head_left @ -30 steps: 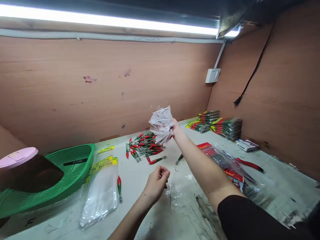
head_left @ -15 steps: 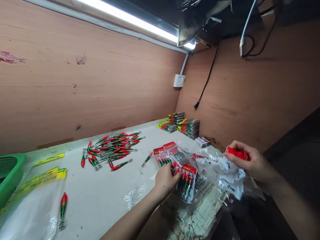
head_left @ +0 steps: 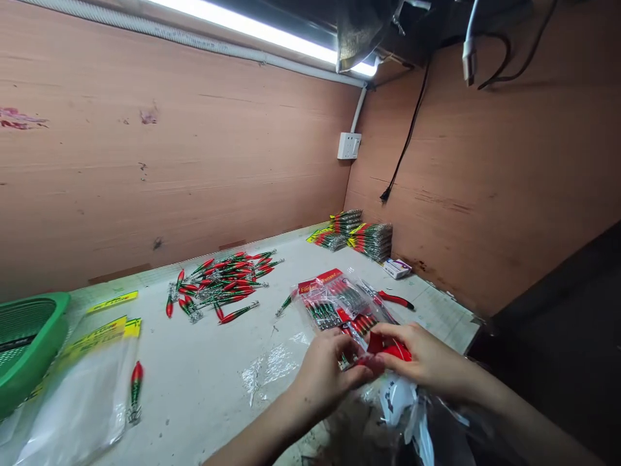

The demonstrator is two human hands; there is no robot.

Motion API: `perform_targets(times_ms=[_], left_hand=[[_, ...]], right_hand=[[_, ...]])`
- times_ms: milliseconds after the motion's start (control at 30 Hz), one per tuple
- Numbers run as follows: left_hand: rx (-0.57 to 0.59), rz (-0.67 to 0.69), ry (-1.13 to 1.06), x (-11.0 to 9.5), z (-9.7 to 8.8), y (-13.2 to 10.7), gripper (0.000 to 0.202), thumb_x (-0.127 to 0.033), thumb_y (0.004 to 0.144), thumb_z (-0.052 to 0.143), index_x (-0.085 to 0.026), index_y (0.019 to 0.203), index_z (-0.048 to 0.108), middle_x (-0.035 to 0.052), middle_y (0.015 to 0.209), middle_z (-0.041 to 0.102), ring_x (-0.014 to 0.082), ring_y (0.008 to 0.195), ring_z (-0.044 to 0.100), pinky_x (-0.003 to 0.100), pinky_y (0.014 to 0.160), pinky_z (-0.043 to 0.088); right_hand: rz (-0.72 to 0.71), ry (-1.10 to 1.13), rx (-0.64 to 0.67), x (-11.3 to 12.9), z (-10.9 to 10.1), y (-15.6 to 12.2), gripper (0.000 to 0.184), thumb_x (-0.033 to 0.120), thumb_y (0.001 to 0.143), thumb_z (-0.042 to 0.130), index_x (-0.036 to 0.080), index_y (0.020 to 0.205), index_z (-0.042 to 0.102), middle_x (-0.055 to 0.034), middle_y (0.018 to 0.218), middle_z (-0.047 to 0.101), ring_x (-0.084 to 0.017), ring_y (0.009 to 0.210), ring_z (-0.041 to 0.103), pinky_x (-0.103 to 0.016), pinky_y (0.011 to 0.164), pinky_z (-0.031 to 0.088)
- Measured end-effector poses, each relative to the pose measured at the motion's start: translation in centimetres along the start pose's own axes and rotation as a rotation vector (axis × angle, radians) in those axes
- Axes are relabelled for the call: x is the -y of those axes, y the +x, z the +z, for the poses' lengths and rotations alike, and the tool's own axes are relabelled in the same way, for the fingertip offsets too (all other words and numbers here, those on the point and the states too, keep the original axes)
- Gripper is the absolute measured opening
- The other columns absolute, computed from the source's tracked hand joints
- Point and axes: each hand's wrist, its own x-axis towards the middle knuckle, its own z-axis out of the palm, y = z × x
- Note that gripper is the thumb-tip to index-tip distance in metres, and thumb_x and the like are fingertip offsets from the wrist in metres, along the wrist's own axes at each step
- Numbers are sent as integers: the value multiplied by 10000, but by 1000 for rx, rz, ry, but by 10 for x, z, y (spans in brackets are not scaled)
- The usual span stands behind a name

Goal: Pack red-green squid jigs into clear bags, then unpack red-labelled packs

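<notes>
Table (head_left: 194,375) part bagged, part loose

Red card (head_left: 400,351) pinched in right hand (head_left: 429,356); left hand (head_left: 320,369) meets it, grip unclear; packs (head_left: 334,301) lie just beyond; stacks (head_left: 371,243) stand bagged, farther back; lures (head_left: 228,285) lie loose, apparently undone.

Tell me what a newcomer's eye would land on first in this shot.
Probably the heap of red-and-green lures, spread over the pale worktop near the back wall. Next come the two hands at lower right, where the right hand grips something red with the left hand close against it. The bright light tube overhead and the green basket at the left edge also stand out.
</notes>
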Motion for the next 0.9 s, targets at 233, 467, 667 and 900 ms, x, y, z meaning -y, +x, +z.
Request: perform_targets(times_ms=[233,467,667,900], left_hand=[[54,241,-75,8,-54,-60,407,-383,717,765,-229,1082,672,81,1060,639,218,1001,583,324,893,433],[8,356,-124,19,-50,-70,218,-368,814,674,-167,758,738,68,716,681,142,687,606,243,676,457],[68,342,-169,15,-57,-80,211,-349,805,683,-155,723,671,61,745,634,144,705,569,247,673,435],[-271,-165,-681,41,-60,-71,202,-326,825,526,-182,684,527,-1,649,546,140,635,494,269,640,393]], right_hand=[[-567,-221,-311,25,3,-34,118,152,882,468,204,822,556,-2,638,555,-135,578,503,-255,568,380],[-706,-362,-533,26,20,-45,99,272,909,497,243,918,591,-26,746,641,-189,692,624,-348,866,446],[-736,-388,-556,26,24,-52,231,376,935,481,216,855,627,-44,753,648,-201,745,650,-345,902,448],[-707,-198,-362,37,26,-40,258,234,938,457,198,736,613,-13,574,497,-152,573,527,-286,601,435]])
